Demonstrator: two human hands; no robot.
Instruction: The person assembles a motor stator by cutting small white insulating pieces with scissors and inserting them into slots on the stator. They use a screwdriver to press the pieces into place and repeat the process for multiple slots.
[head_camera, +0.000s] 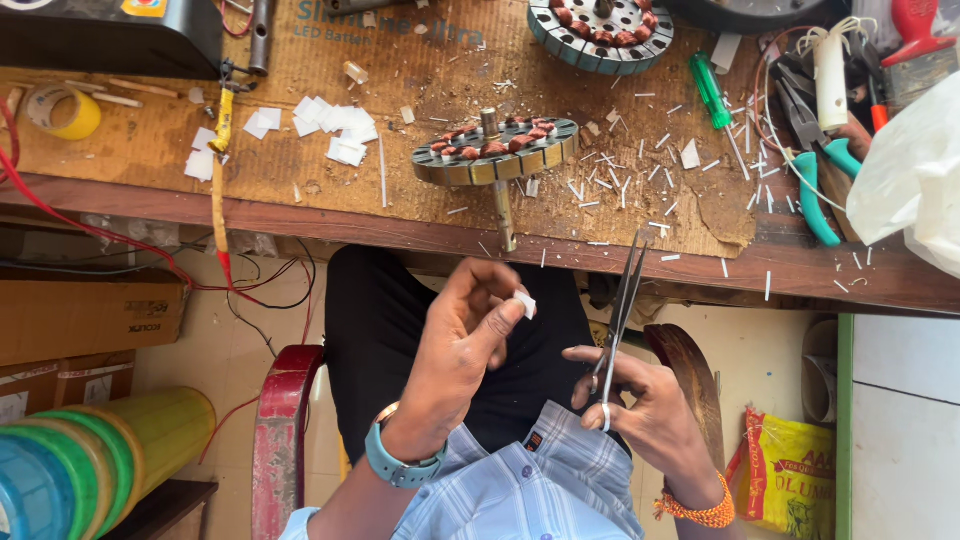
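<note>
Left hand has its fingers pinched on a small white paper piece; right hand has fingers clamped in the scissors, blades pointing at the counter.

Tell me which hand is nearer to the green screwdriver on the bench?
The right hand with the scissors lies below the green screwdriver, nearer; the left hand is farther left.

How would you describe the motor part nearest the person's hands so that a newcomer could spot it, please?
Start at the brown workbench and follow its near edge to the middle. There lies a round stator with copper coils. Unlike the other stator farther back, its shaft overhangs the edge.
</note>
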